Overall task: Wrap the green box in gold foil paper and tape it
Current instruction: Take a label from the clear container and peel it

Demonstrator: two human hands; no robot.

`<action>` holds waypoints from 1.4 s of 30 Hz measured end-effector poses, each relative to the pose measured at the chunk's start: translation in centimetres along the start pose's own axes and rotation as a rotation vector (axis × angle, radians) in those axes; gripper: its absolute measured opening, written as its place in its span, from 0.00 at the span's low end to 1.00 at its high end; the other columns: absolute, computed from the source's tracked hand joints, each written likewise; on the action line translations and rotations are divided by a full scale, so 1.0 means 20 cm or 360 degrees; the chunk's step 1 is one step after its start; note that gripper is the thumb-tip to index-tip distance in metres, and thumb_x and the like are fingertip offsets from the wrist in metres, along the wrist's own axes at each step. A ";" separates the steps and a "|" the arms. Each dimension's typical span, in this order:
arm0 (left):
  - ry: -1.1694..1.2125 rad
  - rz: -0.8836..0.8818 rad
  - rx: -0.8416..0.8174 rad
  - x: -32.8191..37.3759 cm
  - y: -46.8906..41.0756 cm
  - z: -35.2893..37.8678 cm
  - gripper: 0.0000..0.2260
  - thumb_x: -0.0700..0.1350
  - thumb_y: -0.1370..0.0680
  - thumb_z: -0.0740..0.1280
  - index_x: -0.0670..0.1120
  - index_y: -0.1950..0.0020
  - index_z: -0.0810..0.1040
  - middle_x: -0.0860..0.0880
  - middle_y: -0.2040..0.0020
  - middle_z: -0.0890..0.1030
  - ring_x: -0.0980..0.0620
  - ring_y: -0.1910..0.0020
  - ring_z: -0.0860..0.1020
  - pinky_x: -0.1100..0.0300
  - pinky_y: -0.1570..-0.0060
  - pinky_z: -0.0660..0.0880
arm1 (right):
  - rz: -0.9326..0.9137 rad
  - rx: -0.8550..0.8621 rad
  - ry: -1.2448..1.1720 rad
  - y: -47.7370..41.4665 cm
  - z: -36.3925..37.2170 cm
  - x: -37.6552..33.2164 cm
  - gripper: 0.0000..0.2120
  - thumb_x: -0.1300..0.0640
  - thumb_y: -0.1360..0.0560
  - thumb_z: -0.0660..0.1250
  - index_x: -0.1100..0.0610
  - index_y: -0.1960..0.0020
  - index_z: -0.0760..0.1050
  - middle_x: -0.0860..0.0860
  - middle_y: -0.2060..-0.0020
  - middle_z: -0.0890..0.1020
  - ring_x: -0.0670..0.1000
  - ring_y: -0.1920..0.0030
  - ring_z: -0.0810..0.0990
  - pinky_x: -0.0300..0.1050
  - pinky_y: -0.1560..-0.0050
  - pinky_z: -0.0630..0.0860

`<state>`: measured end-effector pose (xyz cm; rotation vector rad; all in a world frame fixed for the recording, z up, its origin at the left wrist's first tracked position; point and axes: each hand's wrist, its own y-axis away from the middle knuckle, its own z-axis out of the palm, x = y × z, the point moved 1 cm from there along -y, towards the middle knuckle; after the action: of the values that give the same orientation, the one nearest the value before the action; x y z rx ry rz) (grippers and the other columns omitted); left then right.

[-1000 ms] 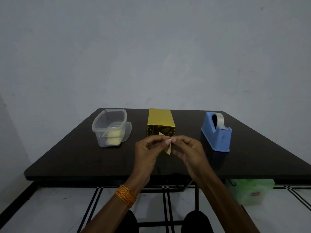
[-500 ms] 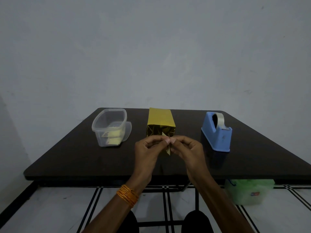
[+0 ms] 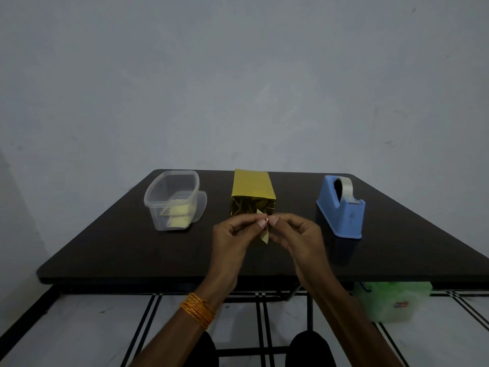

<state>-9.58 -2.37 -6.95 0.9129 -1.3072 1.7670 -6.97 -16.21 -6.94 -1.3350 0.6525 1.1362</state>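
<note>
Since a second ago my left hand and right hand have drawn slightly closer, so the thumbs and forefingers now meet at the tips. Everything on the table has stayed where it was.

I see a wide dark brown tabletop stretching across in front of me, with a pale grey wall behind it. A translucent green plastic bag sits on the tiled floor below the table's right side.

On the table, the tall rectangular box wrapped in gold foil paper stands at the centre, just beyond my fingertips. Its near end shows creased, folded foil. None of the box's green shows through. To its left stands a clear plastic tub with a few pale yellow pieces at the bottom and a clear lid leaning behind it. To its right, well apart, stands a blue plastic tape dispenser with a roll of clear tape in it.

My hands hover above the near half of the table, in front of the box. An orange thread bracelet circles my left wrist. Both hands pinch a small pale yellowish strip between thumb and forefinger at its top, and it hangs down between them. I cannot tell whether it is tape or paper.
</note>
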 end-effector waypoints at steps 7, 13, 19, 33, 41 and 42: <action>-0.0002 0.0011 -0.0016 0.00 0.00 0.00 0.08 0.34 0.25 0.70 0.40 0.48 0.84 0.47 0.52 0.86 0.51 0.48 0.83 0.62 0.50 0.79 | -0.0006 0.0016 0.0017 0.01 -0.01 0.00 0.06 0.63 0.23 0.67 0.62 0.50 0.82 0.57 0.53 0.86 0.54 0.49 0.85 0.42 0.51 0.81; -0.0053 0.0029 -0.0035 0.00 0.00 0.01 0.08 0.35 0.25 0.70 0.40 0.48 0.84 0.47 0.52 0.86 0.52 0.48 0.83 0.63 0.51 0.79 | 0.0010 0.0082 0.0075 -0.01 -0.01 0.00 0.05 0.65 0.23 0.67 0.64 0.52 0.82 0.56 0.55 0.86 0.52 0.51 0.85 0.40 0.55 0.81; -0.0085 0.0033 -0.0048 0.00 0.00 0.03 0.08 0.36 0.25 0.71 0.41 0.47 0.84 0.48 0.51 0.86 0.53 0.48 0.83 0.63 0.50 0.78 | -0.0050 0.0091 0.0252 -0.02 0.00 0.00 0.06 0.66 0.22 0.66 0.61 0.54 0.80 0.55 0.56 0.83 0.45 0.56 0.82 0.36 0.58 0.79; 0.0009 -0.0053 0.0017 0.01 -0.01 0.04 0.08 0.35 0.26 0.71 0.39 0.47 0.83 0.44 0.52 0.86 0.47 0.49 0.84 0.59 0.51 0.81 | -0.0179 0.0092 0.0409 -0.03 0.02 0.03 0.06 0.64 0.22 0.65 0.62 0.56 0.78 0.56 0.51 0.76 0.49 0.52 0.77 0.38 0.54 0.76; -0.0044 -0.0061 0.0182 0.04 -0.05 -0.01 0.10 0.33 0.27 0.72 0.40 0.47 0.80 0.43 0.55 0.86 0.47 0.55 0.85 0.58 0.58 0.82 | -0.0068 0.0178 0.0390 -0.04 0.03 0.03 0.06 0.65 0.21 0.62 0.62 0.54 0.77 0.53 0.60 0.78 0.43 0.63 0.76 0.34 0.63 0.74; -0.0047 -0.0064 0.0212 0.05 -0.06 -0.03 0.10 0.33 0.27 0.72 0.40 0.47 0.80 0.44 0.56 0.85 0.47 0.55 0.85 0.60 0.59 0.82 | -0.0040 0.0207 0.0400 -0.05 0.02 0.02 0.06 0.65 0.20 0.62 0.62 0.54 0.76 0.52 0.62 0.78 0.41 0.64 0.76 0.33 0.64 0.73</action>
<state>-9.02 -1.35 -5.78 1.0355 -1.1925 1.8332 -6.00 -15.56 -6.84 -1.3815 0.8749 0.8975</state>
